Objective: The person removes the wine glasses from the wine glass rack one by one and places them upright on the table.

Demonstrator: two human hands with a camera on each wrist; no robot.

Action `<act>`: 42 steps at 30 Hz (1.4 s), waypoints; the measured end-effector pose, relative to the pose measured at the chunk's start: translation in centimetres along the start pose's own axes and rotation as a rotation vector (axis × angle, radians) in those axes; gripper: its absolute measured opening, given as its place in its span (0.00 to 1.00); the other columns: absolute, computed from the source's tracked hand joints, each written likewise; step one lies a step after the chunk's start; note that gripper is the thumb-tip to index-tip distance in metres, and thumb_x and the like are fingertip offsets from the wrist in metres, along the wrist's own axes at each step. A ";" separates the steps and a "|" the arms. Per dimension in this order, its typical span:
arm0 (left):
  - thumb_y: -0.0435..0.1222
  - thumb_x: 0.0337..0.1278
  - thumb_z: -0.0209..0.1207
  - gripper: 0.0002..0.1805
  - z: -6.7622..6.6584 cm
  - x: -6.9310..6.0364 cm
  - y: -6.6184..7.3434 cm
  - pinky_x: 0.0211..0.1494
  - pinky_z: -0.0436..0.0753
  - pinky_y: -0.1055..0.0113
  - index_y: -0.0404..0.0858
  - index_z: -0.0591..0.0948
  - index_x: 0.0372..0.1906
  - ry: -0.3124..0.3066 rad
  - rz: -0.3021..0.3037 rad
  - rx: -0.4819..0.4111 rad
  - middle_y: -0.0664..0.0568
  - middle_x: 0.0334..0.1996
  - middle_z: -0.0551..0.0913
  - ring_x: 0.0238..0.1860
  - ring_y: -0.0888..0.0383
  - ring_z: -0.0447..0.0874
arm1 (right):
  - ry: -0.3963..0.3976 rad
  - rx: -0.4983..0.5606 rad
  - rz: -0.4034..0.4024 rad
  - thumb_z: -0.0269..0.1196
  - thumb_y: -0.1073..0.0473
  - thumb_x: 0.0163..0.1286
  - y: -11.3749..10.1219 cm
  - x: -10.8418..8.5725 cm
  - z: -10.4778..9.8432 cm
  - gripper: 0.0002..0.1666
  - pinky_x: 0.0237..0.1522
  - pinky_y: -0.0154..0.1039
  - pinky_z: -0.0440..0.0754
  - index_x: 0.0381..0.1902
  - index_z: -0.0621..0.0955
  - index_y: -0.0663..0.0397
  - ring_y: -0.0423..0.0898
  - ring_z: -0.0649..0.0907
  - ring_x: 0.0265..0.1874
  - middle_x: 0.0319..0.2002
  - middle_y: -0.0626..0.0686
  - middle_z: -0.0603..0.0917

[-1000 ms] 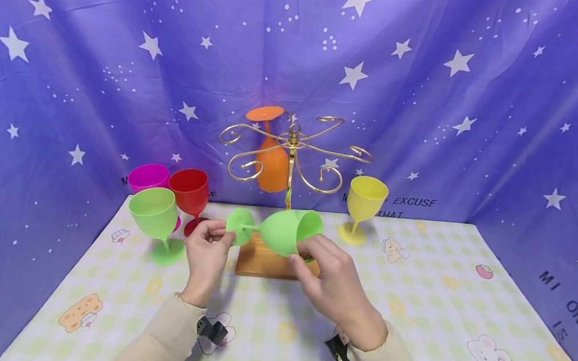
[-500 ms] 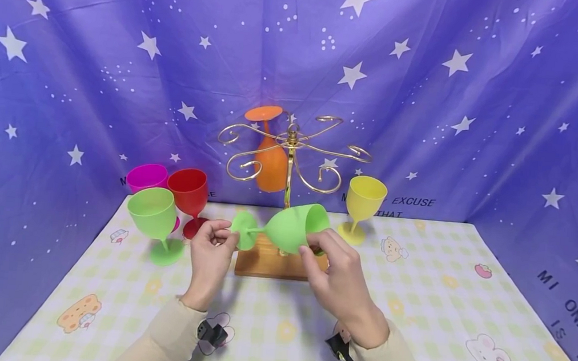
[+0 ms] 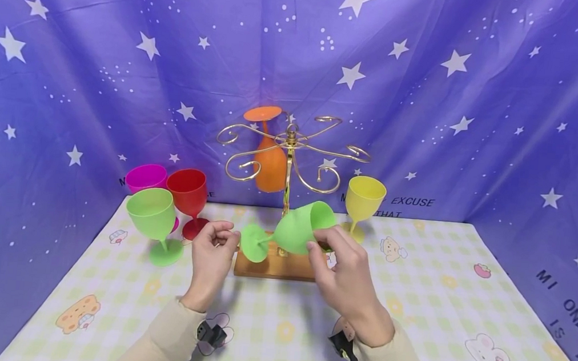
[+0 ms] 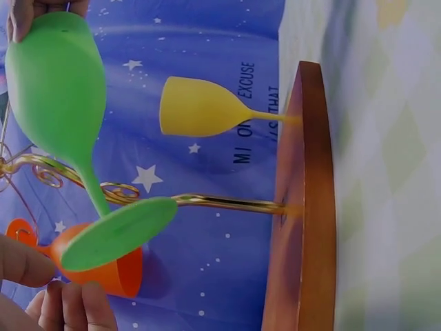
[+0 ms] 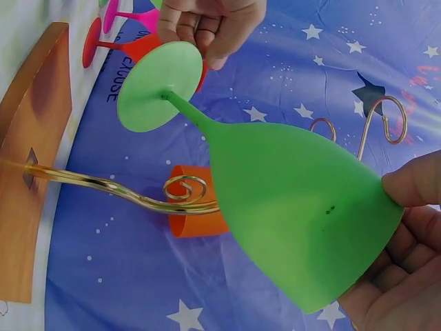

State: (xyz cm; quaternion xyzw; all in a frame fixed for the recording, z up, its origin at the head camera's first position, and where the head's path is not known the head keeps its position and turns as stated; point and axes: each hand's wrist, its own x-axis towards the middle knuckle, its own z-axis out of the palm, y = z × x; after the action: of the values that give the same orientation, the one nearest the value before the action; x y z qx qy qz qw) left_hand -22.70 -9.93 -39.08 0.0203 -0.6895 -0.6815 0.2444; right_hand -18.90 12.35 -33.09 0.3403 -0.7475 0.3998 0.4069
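A green goblet [image 3: 299, 230], tilted on its side with its bowl to the upper right, is held above the table in front of the rack. My right hand [image 3: 348, 271] pinches its rim, thumb outside and fingers partly hidden by the bowl. In the right wrist view the thumb [image 5: 417, 181] lies on the bowl near the rim. Beside the goblet's foot [image 4: 120, 234], my left hand [image 3: 213, 260] has loosely bent fingers and holds nothing; a small gap shows between fingertips and foot. Behind stands a gold wire rack [image 3: 291, 146] on a wooden base [image 3: 266, 265].
An orange goblet [image 3: 271, 164] hangs upside down on the rack's back left. At left stand a second green goblet [image 3: 152, 214], a red goblet [image 3: 187, 191] and a magenta goblet [image 3: 146, 178]. A yellow goblet [image 3: 365, 198] stands at right. Starry purple cloth hangs behind.
My right hand has shifted slightly right with the green goblet, whose bowl has tipped further upward. My left hand has let go of the foot, which has moved right of its fingertips.
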 end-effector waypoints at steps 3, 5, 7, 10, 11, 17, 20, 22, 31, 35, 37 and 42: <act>0.25 0.52 0.60 0.06 0.0 0.1 -0.4 0.30 0.81 0.70 0.32 0.79 0.37 -0.003 -0.002 0.030 0.45 0.25 0.78 0.25 0.59 0.78 | -0.004 -0.007 0.004 0.61 0.70 0.56 0.0 0.1 -0.2 0.07 0.37 0.29 0.77 0.33 0.81 0.60 0.40 0.78 0.30 0.30 0.45 0.79; 0.25 0.51 0.61 0.06 0.0 0.2 -0.6 0.31 0.80 0.72 0.31 0.80 0.37 -0.007 -0.005 0.061 0.45 0.26 0.78 0.26 0.58 0.78 | -0.005 -0.014 0.007 0.61 0.70 0.55 0.0 0.1 -0.2 0.07 0.37 0.29 0.77 0.33 0.81 0.60 0.40 0.79 0.30 0.30 0.45 0.79; 0.26 0.50 0.61 0.07 0.0 0.3 -0.8 0.32 0.78 0.73 0.32 0.80 0.37 -0.014 -0.013 0.096 0.44 0.28 0.79 0.28 0.58 0.77 | -0.006 -0.022 0.006 0.61 0.70 0.55 0.0 0.1 -0.3 0.07 0.37 0.29 0.77 0.34 0.81 0.61 0.41 0.79 0.30 0.30 0.45 0.79; 0.26 0.50 0.62 0.09 -0.1 0.4 -1.1 0.33 0.76 0.73 0.32 0.81 0.38 -0.039 -0.050 0.138 0.44 0.31 0.80 0.31 0.56 0.77 | -0.008 -0.038 0.007 0.61 0.70 0.55 0.0 0.1 -0.5 0.07 0.38 0.29 0.77 0.33 0.81 0.61 0.40 0.78 0.30 0.30 0.46 0.79; 0.26 0.49 0.62 0.09 -0.1 0.4 -1.2 0.33 0.76 0.73 0.32 0.81 0.39 -0.052 -0.066 0.146 0.44 0.33 0.80 0.32 0.55 0.77 | -0.010 -0.042 0.007 0.61 0.69 0.55 0.0 0.1 -0.5 0.06 0.38 0.29 0.77 0.33 0.81 0.61 0.41 0.78 0.31 0.30 0.46 0.79; 0.25 0.49 0.62 0.14 -0.2 0.9 -2.2 0.33 0.77 0.73 0.27 0.79 0.43 -0.158 -0.144 0.187 0.40 0.37 0.80 0.34 0.53 0.79 | -0.017 -0.056 0.013 0.61 0.69 0.56 -0.1 0.2 -0.9 0.06 0.38 0.29 0.76 0.33 0.81 0.61 0.41 0.79 0.31 0.30 0.47 0.79; 0.26 0.49 0.62 0.16 -0.3 1.1 -2.5 0.34 0.77 0.71 0.26 0.79 0.45 -0.234 -0.168 0.234 0.38 0.39 0.80 0.36 0.52 0.79 | -0.013 -0.061 0.002 0.60 0.70 0.55 -0.1 0.3 -1.0 0.07 0.38 0.29 0.77 0.33 0.81 0.62 0.40 0.79 0.31 0.30 0.45 0.79; 0.26 0.48 0.62 0.16 -0.4 1.2 -2.7 0.35 0.78 0.69 0.26 0.79 0.46 -0.280 -0.182 0.262 0.37 0.40 0.81 0.37 0.52 0.79 | -0.012 -0.065 -0.002 0.60 0.70 0.55 0.0 0.4 -1.1 0.07 0.37 0.28 0.77 0.33 0.81 0.62 0.40 0.79 0.31 0.30 0.44 0.79; 0.24 0.50 0.60 0.14 -0.7 1.5 -3.6 0.37 0.80 0.66 0.24 0.80 0.44 -0.357 -0.206 0.340 0.38 0.37 0.81 0.35 0.53 0.80 | -0.042 -0.073 0.038 0.61 0.69 0.57 -0.1 0.3 -1.3 0.05 0.39 0.27 0.75 0.33 0.81 0.62 0.42 0.78 0.31 0.29 0.46 0.79; 0.24 0.49 0.60 0.15 -0.7 1.4 -3.7 0.37 0.80 0.66 0.24 0.79 0.45 -0.355 -0.248 0.339 0.39 0.37 0.81 0.37 0.52 0.80 | -0.048 -0.081 0.042 0.61 0.69 0.57 -0.1 0.3 -1.4 0.05 0.39 0.27 0.75 0.33 0.81 0.61 0.42 0.79 0.31 0.29 0.46 0.79; 0.24 0.49 0.60 0.15 -0.7 1.4 -3.8 0.38 0.80 0.66 0.24 0.79 0.45 -0.354 -0.269 0.338 0.40 0.37 0.81 0.37 0.52 0.80 | -0.053 -0.089 0.046 0.61 0.69 0.57 -0.1 0.3 -1.5 0.05 0.39 0.27 0.75 0.33 0.81 0.61 0.42 0.79 0.31 0.29 0.46 0.79; 0.25 0.48 0.60 0.16 -0.7 1.5 -3.9 0.41 0.79 0.65 0.24 0.78 0.45 -0.347 -0.296 0.357 0.40 0.38 0.80 0.40 0.50 0.78 | -0.063 -0.116 0.050 0.61 0.69 0.56 0.0 0.3 -1.7 0.05 0.39 0.27 0.75 0.32 0.82 0.60 0.41 0.79 0.31 0.29 0.45 0.79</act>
State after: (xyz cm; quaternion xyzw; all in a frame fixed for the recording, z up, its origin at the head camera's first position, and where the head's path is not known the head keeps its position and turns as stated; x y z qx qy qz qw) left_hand -24.96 -11.39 -42.32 0.0464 -0.8197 -0.5708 0.0133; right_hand -18.41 13.80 -32.19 0.3101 -0.7901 0.3550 0.3919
